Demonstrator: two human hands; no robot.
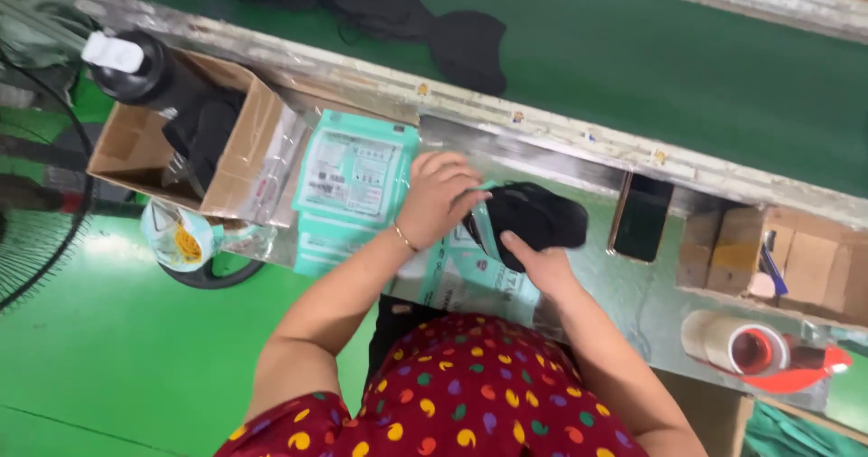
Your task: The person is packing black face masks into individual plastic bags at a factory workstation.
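My left hand [437, 195] grips the open top edge of a teal and clear plastic bag [459, 274] lying on a metal shelf. My right hand [541, 264] holds a folded black garment [540, 216] at the bag's mouth, with part of the garment inside the opening. A thin bracelet circles my left wrist. To the left lies a stack of teal flat bags [354, 175] with white printed labels.
A cardboard box [237, 154] with black cloth and a black bottle [136, 66] stands at left. A dark phone [642, 216] lies right of the garment. Small cardboard boxes [796, 260] and a tape dispenser [755, 348] sit at right. More black garments [466, 48] lie on the green conveyor belt [669, 68].
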